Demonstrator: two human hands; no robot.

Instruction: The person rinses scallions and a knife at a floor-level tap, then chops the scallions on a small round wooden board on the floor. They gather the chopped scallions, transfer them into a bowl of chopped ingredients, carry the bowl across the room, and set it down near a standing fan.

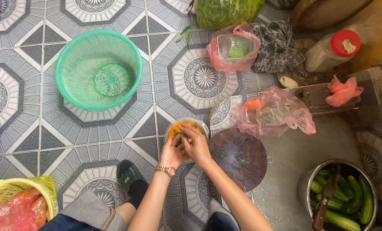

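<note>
A small white bowl [201, 124] of chopped orange and green vegetables sits on the tiled floor. Both my hands are over it. My left hand [171, 152], with a gold watch on the wrist, pinches at the green bits in the bowl. My right hand [195, 144] lies across the bowl's near side, its fingers bent into the vegetables. What the fingers hold is too small to tell apart. A round dark wooden cutting board [238, 159] lies just right of the bowl.
A green plastic colander [97, 69] stands at the back left. Pink bags [274, 112] with vegetables lie behind the board. A metal pot [340, 194] holds cucumbers and a knife at the right. A yellow basket [17, 201] is near left. My sandalled foot [130, 176] rests below the bowl.
</note>
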